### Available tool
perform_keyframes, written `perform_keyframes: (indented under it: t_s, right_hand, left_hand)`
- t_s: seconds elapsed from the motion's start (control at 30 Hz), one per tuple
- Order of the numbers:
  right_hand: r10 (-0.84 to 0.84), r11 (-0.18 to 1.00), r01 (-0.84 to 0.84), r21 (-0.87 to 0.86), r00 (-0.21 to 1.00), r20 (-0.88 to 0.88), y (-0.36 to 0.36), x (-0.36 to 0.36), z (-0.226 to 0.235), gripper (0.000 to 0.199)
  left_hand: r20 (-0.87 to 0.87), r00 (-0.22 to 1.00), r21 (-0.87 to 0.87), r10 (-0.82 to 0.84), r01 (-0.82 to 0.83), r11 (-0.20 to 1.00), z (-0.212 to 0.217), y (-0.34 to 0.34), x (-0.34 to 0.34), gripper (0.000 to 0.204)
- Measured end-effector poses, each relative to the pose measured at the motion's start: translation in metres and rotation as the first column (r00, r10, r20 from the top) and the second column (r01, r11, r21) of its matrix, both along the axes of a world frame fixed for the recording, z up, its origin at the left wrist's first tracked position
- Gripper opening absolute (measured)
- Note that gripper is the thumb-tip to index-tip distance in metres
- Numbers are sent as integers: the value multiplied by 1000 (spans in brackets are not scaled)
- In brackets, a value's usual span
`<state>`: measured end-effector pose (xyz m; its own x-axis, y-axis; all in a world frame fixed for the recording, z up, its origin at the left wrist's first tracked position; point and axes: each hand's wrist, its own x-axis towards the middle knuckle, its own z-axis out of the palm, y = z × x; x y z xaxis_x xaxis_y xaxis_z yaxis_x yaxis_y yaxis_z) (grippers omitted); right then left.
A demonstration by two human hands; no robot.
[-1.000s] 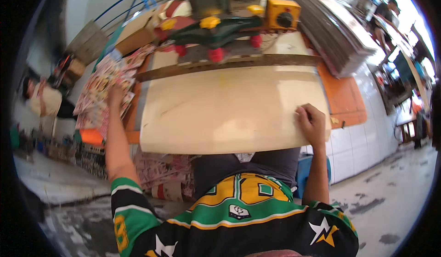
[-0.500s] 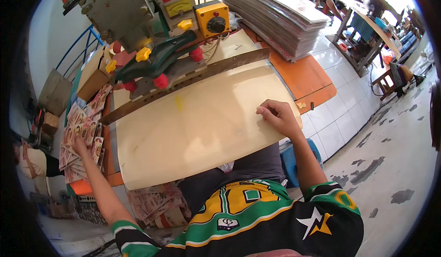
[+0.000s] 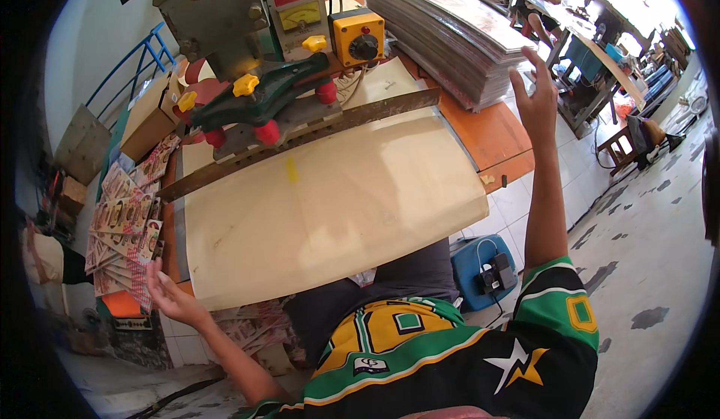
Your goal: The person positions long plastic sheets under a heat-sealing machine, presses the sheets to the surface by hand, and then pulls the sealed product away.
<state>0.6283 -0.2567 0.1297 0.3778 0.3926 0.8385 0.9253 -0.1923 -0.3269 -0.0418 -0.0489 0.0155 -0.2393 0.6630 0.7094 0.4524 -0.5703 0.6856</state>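
Observation:
My left hand [image 3: 175,300] hangs just off the left front corner of a broad cream sheet [image 3: 330,224], fingers apart and nothing in it. Beside it, at the table's left side, lies a fanned pile of printed packets [image 3: 124,228]. My right hand [image 3: 537,100] is raised at the right, open and holding nothing. From this view it overlaps the near corner of a tall stack of flat printed sheets [image 3: 457,40]; whether it touches them I cannot tell. Along the sheet's far side runs a long metal bar [image 3: 315,143] beneath a press machine with a dark green bracket [image 3: 262,98].
Yellow knobs [image 3: 245,85] and a yellow control box with a black dial [image 3: 358,38] are on the machine. A cardboard box [image 3: 150,115] stands far left. Near my knees sits a blue container [image 3: 480,269] with plugs and cords. Another person [image 3: 541,3] sits far right.
My right hand has risen off the cream sheet toward the tall stack. My left hand has come away from the packets, back toward me, and its fingers now show spread.

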Motion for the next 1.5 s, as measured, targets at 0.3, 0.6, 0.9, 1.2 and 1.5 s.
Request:
perform_keyframes:
  t_s: [0.3, 0.6, 0.9, 1.2, 1.5]
  right_hand:
    - [-134, 902, 197, -385, 974, 183, 48, 63, 24, 69]
    - [-227, 881, 305, -363, 943, 242, 57, 46, 24, 42]
    - [-42, 949, 14, -315, 996, -85, 43, 90, 52, 46]
    - [-223, 941, 102, -322, 904, -364, 15, 180, 49, 31]
    - [-166, 965, 65, -253, 900, -403, 18, 182, 52, 35]
  left_hand:
    - [168, 973, -163, -159, 187, 969, -33, -36, 54, 35]
    - [26, 996, -333, -88, 91, 938, -37, -31, 92, 29]
    - [-236, 971, -264, -19, -45, 964, -39, -30, 90, 23]
    - [-328, 945, -198, -20, -48, 979, -41, -28, 89, 21]
    - [-319, 948, -229, -17, -59, 972, -37, -32, 92, 22]
